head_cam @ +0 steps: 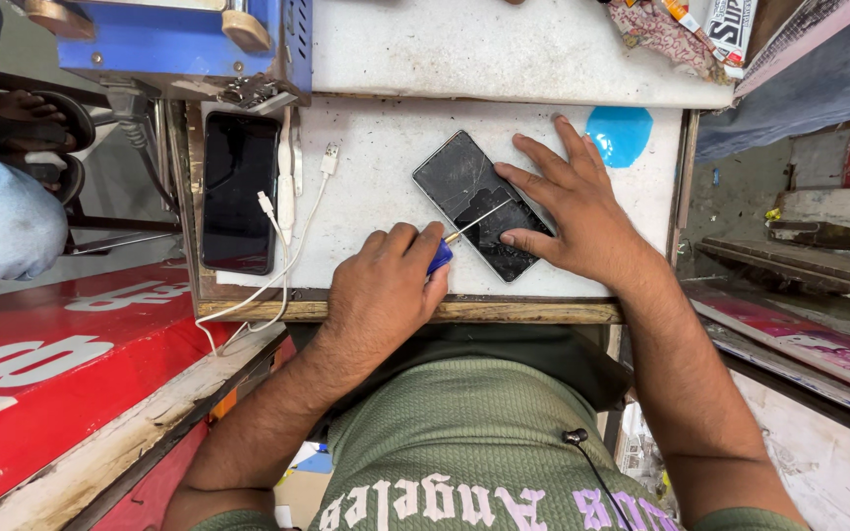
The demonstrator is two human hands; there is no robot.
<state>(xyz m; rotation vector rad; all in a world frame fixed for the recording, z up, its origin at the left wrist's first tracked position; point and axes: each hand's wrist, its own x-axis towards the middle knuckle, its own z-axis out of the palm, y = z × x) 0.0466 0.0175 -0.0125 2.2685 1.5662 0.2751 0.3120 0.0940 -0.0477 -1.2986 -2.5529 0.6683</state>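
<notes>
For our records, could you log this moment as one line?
left hand: grips screwdriver | tip on cracked phone | right hand: steadies phone

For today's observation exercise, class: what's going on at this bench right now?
A person sits at a white worktop. The left hand grips a blue-handled screwdriver, its tip on a cracked phone. The right hand presses that phone flat. Another dark phone and a white cable lie to the left.

We saw bare white worktop [386,167] open at twelve o'clock of the cracked phone [479,202]; at nine o'clock a white cable [292,231] and a dark phone [238,192] blocked passage; a blue machine [189,44] crowded eleven o'clock; a blue patch [620,133] lay at two o'clock.
</notes>
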